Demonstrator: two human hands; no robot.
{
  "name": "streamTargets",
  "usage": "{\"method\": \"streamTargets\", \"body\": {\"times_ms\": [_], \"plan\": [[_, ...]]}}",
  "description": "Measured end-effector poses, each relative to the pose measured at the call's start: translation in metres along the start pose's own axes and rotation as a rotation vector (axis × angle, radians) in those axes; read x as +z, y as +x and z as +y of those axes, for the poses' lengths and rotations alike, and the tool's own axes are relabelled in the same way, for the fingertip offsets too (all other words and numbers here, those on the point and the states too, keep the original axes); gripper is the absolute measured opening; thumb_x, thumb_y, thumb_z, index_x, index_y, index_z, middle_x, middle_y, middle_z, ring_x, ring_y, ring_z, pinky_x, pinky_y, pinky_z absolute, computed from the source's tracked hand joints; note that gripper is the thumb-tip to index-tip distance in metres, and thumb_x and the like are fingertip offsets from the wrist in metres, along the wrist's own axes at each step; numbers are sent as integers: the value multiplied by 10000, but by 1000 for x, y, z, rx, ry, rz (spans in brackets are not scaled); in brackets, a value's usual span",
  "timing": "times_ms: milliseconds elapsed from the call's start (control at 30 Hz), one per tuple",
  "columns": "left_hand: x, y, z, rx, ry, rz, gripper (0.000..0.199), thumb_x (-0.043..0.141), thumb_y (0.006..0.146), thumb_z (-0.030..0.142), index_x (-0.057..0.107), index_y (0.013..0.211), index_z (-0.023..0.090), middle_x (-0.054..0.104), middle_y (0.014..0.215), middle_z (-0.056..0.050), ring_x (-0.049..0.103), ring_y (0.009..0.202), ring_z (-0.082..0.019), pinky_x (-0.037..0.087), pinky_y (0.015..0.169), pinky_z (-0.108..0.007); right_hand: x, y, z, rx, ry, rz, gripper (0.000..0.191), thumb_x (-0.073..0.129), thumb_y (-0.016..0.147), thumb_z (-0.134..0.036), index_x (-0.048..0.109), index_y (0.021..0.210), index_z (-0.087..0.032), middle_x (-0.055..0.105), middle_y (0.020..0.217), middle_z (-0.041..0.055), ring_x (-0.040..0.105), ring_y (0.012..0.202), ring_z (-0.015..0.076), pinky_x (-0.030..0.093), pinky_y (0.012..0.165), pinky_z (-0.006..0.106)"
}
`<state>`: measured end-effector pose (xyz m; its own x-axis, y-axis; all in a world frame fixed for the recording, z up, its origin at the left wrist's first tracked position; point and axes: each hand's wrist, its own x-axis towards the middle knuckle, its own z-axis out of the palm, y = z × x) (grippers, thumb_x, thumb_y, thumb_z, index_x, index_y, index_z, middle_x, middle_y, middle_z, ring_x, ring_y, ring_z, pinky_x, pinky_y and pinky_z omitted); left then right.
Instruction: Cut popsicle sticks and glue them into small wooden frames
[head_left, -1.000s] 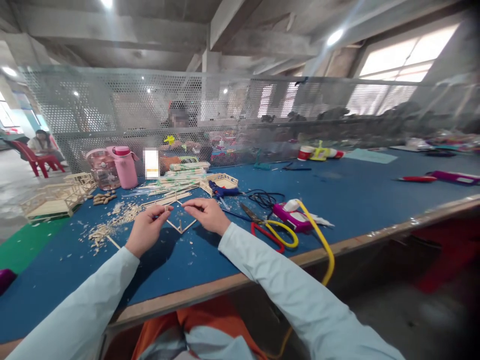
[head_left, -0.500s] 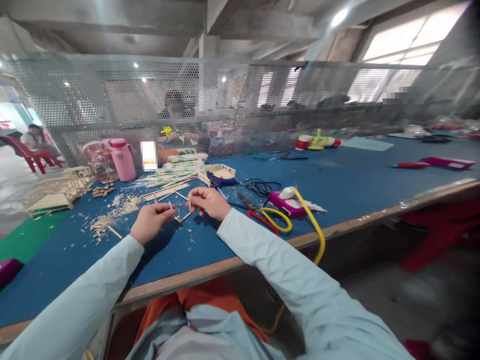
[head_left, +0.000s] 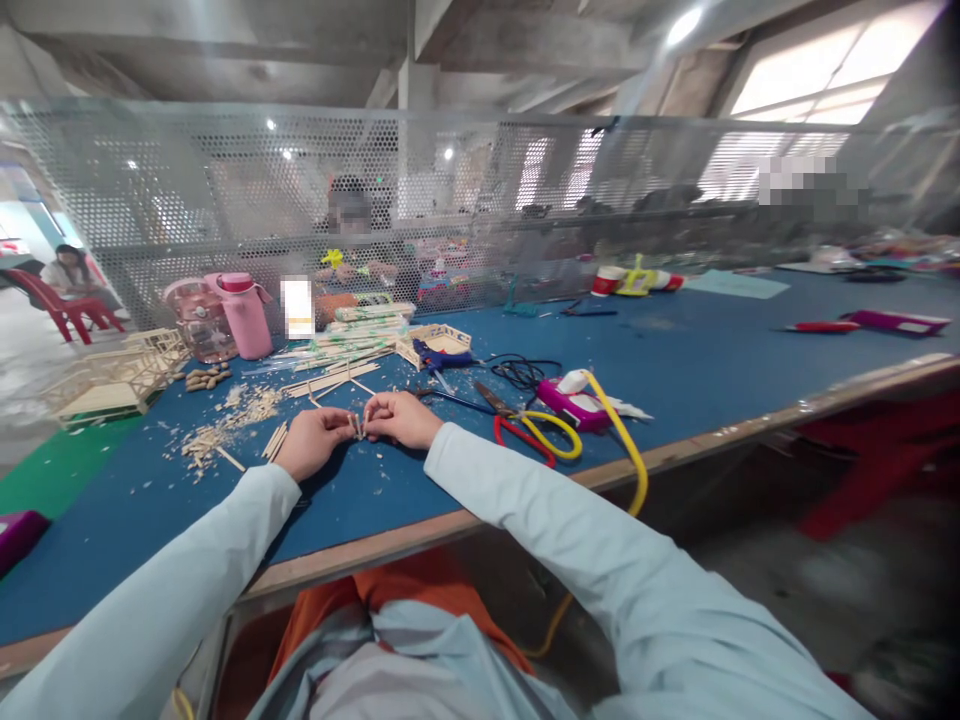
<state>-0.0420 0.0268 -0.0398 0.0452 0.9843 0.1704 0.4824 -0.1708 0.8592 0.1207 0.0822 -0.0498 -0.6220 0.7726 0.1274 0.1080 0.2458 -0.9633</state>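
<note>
My left hand (head_left: 316,440) is closed in a pinch on a short wooden stick (head_left: 351,424) low over the blue table. Close beside it, my right hand (head_left: 401,418) pinches another short stick (head_left: 366,420), with its fingertips almost meeting the left ones. Between the two hands small upright stick pieces show, their lower ends partly hidden by the fingers. Behind the hands lie a thin stick frame (head_left: 341,382) and loose long sticks (head_left: 315,384). A few short sticks (head_left: 276,440) rest beside my left wrist.
Scissors (head_left: 551,432) and a purple box (head_left: 574,405) with a yellow cord lie to the right. A blue glue gun (head_left: 442,357) rests by a wooden tray-like frame (head_left: 431,340). Wood scraps (head_left: 217,430), peanuts (head_left: 208,377) and a pink bottle (head_left: 246,318) are at left.
Both hands have drawn closer together and lower to the table. My right hand moved left and down with its stick; my left hand shifted slightly right, uncovering the short sticks beside its wrist.
</note>
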Motion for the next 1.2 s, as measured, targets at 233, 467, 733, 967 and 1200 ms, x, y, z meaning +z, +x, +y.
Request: {"method": "streamTargets", "body": {"times_ms": [233, 467, 733, 967, 1200], "plan": [[1, 0, -3, 6, 32, 17, 292, 618, 613, 356, 676, 797, 136, 709, 730, -61, 628, 678, -185, 472, 659, -277, 2, 3, 2, -56, -121, 31, 77, 617, 645, -120, 543, 663, -130, 589, 583, -26, 533, 531, 74, 439, 569, 209], [4, 1, -4, 26, 45, 7, 289, 582, 643, 338, 660, 830, 132, 698, 726, -53, 604, 623, -160, 457, 588, -251, -2, 0, 1, -114, -349, 70, 78, 676, 626, -183, 655, 668, -121, 609, 597, -8, 512, 578, 101, 382, 580, 215], [5, -1, 4, 66, 113, 16, 228, 557, 667, 328, 671, 768, 159, 673, 663, -15, 568, 586, -141, 430, 572, -233, -5, 1, 1, -113, -442, 55, 117, 644, 683, -204, 695, 735, -112, 668, 662, 27, 559, 613, 116, 399, 587, 205], [8, 1, 1, 78, 191, 9, 204, 536, 682, 299, 696, 701, 174, 635, 560, 1, 544, 544, -140, 411, 553, -231, -4, 0, 3, -114, -471, 57, 113, 636, 694, -200, 704, 750, -128, 683, 682, 26, 575, 617, 116, 415, 592, 206], [6, 2, 1, 124, 318, -5, 248, 517, 724, 333, 720, 724, 190, 683, 644, -31, 582, 620, -175, 400, 589, -242, -6, 1, 4, -105, -494, 43, 135, 631, 706, -222, 712, 753, -125, 684, 679, 25, 575, 622, 118, 412, 589, 203]]}}
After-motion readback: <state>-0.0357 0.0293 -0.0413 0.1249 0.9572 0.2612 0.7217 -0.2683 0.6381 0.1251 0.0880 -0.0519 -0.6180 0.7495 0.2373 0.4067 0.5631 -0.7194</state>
